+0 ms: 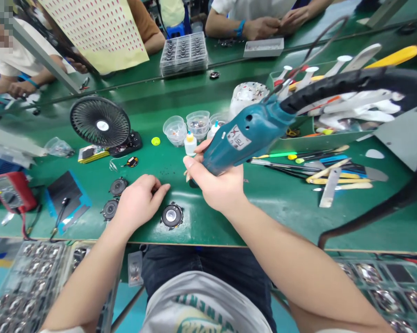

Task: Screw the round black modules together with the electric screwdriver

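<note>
My right hand (pixel 225 189) is wrapped around a teal hand-held tool (pixel 234 138) with a thick black hose running off its back end. The tool's front end points down toward the table, partly hidden by my fingers. On the table to the left lies my left hand (pixel 139 199), its fingers curled in and the thumb stretched out toward the right. Its fingertips are hidden, so I cannot see whether they hold anything. A round watch-like part (pixel 172 215) with a silver centre lies between my hands. Two dark round parts (pixel 119 186) (pixel 110 209) sit left of my left hand.
A black fan (pixel 100 121) and a red multimeter (pixel 12 192) stand to the left. Ahead are clear cups (pixel 174 130) and a small white bottle (pixel 190 144). Tweezers and pry tools (pixel 343 173) lie right, before a green bin (pixel 298 144). Other people sit across the table.
</note>
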`<action>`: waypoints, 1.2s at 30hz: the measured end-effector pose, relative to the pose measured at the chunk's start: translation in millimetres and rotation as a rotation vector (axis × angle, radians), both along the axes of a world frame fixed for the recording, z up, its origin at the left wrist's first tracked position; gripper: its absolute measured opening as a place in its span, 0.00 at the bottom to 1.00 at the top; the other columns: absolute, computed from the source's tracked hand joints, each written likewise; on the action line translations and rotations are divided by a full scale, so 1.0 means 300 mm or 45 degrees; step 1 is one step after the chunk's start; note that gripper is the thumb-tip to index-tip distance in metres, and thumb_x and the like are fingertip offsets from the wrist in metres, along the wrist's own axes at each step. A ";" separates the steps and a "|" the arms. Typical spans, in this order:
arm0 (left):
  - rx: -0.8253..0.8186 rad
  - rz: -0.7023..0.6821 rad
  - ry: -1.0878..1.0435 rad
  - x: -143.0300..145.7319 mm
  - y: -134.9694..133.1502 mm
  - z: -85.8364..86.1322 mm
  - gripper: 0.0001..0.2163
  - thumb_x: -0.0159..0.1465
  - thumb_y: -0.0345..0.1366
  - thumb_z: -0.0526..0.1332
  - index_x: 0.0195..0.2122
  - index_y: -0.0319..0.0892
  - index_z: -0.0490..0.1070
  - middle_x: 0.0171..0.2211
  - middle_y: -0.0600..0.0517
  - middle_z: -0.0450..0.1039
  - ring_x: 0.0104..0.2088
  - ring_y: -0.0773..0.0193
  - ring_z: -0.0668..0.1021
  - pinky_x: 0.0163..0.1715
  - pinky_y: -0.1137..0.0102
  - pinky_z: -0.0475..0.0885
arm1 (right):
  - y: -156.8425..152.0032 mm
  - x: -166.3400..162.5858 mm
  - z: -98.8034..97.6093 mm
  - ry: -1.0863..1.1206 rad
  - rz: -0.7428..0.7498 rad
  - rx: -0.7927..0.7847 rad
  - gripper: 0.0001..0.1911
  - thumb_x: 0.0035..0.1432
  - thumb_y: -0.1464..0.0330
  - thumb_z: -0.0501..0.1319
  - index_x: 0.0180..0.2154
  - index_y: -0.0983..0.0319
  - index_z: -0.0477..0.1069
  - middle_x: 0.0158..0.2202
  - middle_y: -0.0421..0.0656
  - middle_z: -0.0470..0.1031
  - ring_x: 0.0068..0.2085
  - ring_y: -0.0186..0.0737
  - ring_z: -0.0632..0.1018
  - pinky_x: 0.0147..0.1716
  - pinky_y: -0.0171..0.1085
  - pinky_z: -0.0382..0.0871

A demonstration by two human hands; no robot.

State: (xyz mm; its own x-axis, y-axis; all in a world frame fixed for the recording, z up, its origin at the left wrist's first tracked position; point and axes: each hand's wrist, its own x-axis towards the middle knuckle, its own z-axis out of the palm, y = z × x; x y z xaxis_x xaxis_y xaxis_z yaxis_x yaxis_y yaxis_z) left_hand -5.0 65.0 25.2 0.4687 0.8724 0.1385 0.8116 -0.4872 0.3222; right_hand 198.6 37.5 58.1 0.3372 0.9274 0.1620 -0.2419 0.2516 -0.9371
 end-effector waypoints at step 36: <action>0.094 -0.411 -0.193 -0.026 -0.109 -0.092 0.23 0.67 0.57 0.66 0.50 0.42 0.74 0.49 0.42 0.80 0.45 0.50 0.80 0.45 0.56 0.73 | -0.013 -0.086 -0.028 0.151 0.207 -0.100 0.15 0.54 0.67 0.72 0.37 0.57 0.66 0.19 0.28 0.72 0.20 0.31 0.74 0.26 0.34 0.75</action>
State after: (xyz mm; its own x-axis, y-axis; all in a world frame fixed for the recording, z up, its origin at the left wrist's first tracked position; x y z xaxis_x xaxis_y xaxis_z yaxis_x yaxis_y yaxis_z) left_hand -12.9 32.1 -2.3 0.6874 0.6681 0.2850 0.5581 -0.7369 0.3814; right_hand 172.9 33.6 49.7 0.1944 0.9794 0.0552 -0.3831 0.1277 -0.9148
